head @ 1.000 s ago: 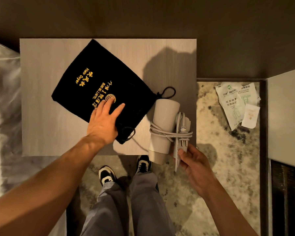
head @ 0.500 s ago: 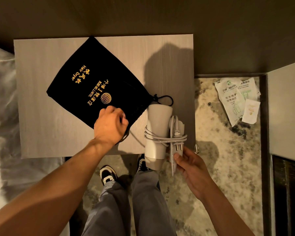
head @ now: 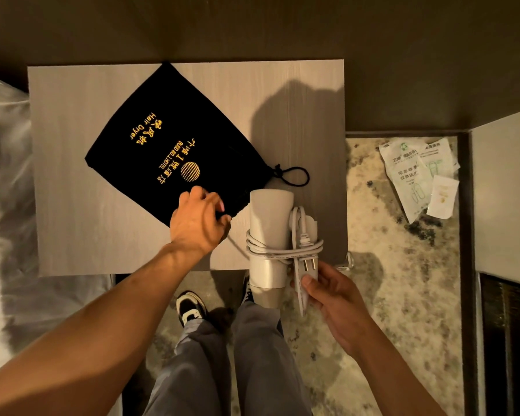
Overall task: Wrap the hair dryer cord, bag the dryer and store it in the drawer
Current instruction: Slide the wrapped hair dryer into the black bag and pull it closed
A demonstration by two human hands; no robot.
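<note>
Gripping the near corner of the black bag (head: 174, 151) with curled fingers, your left hand (head: 197, 223) pinches the cloth at its open end on the wooden table (head: 81, 229). Your right hand (head: 330, 291) holds the handle of the white hair dryer (head: 269, 223), fingers closed around it. The cord (head: 282, 250) is wound around the dryer, which lies at the table's near edge, just beside the bag.

A black drawstring bag (head: 174, 151) with gold lettering lies flat on the bench (head: 72, 205). The left hand (head: 197, 223) grips the bag's near edge with curled fingers (head: 213, 199). The right hand (head: 327, 291) holds the handle of the white hair dryer (head: 269, 232), whose cord (head: 282, 250) is wound around the body, at the bench's near edge.
</note>
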